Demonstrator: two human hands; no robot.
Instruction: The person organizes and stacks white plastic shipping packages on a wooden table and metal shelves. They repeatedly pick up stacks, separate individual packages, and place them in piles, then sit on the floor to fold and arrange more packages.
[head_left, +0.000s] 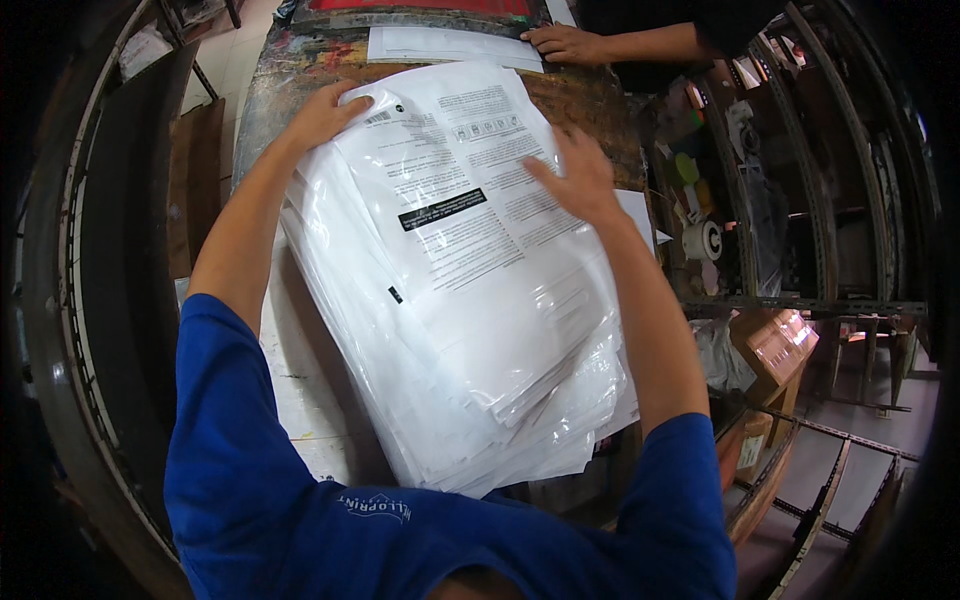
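Head view: over the desk (300, 72), the left hand (328, 112) pinches the pile of printed plastic (470, 300); the right hand (582, 178) spreads loose — straightening, seemingly, which calls for steadying both edges.

Workshop, by its look a print shop. Worktable (285, 88) mottled with dried colour, red smears among the dark. Red framed panel (420, 6), resembling a printing screen, at the far end. Thick stack of text-printed plastic sheets (470, 310). Right side: slotted-angle metal racks (800, 303), white roll (703, 240), cardboard box (772, 345). Second worker's hand (565, 44) at table.
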